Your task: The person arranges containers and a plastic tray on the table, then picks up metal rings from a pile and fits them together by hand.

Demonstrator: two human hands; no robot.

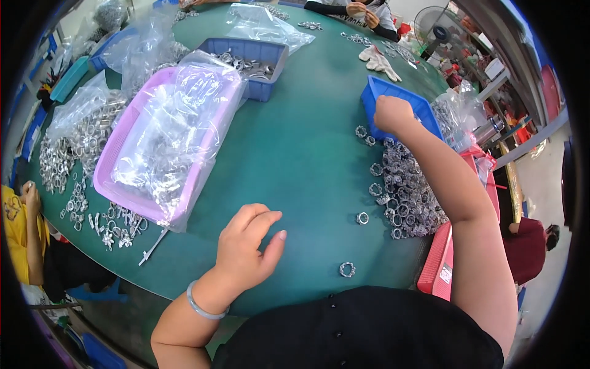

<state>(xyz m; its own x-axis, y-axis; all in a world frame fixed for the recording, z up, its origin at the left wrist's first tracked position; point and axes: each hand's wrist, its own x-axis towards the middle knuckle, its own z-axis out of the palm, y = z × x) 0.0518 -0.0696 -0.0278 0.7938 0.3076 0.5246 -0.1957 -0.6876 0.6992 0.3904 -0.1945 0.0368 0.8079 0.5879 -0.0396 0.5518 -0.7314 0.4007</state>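
My left hand [249, 246] hovers low over the green table, its thumb and fingers apart with nothing between them. My right hand [393, 115] reaches to the far right, closed over the near edge of a blue plastic bin [372, 92]. The fingertips are turned away, so whatever they hold, if anything, is hidden. Below that bin lies a dense pile of silver metal rings [409, 190], partly behind my right forearm. Several rings stand apart along its left side. One single ring [362, 218] lies left of the pile, and another ring [347, 269] rests nearer to me.
A pink basket [110, 157] lined with clear plastic holds metal parts at left. Behind it stands a blue-grey bin [261, 91] of parts. Loose rings [58, 163] heap at the far left. White gloves [379, 61] lie at the back right. Other people sit around the table [301, 147].
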